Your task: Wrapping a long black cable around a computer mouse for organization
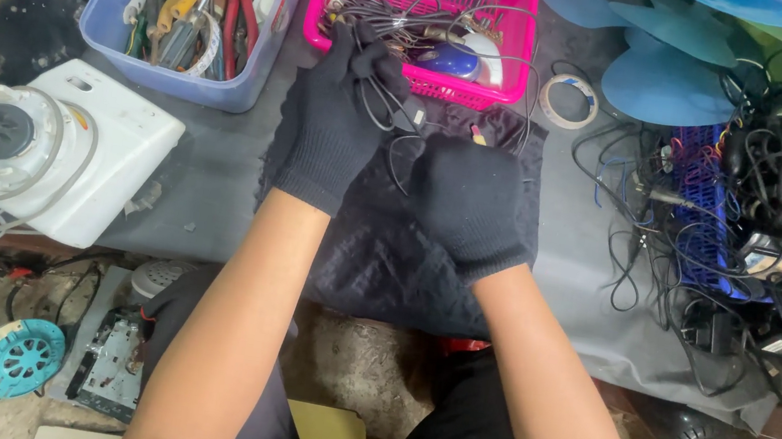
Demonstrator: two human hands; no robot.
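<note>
Both of my hands wear black knit gloves. My left hand (340, 112) is raised in front of the pink basket (508, 59) and pinches a thin black cable (382, 98) that loops down from the basket's tangle of wires. My right hand (469, 200) is closed over a small tool with a yellow and red tip (476, 135), just to the right of the cable loop. A black cloth (387, 249) lies on the grey mat under both hands.
A blue bin of hand tools (187, 12) stands at the back left, a white blender base (58, 146) at the left. A roll of tape (568, 100) lies beside the basket. Blue fan blades (672, 75) and a mass of black cables (773, 220) fill the right.
</note>
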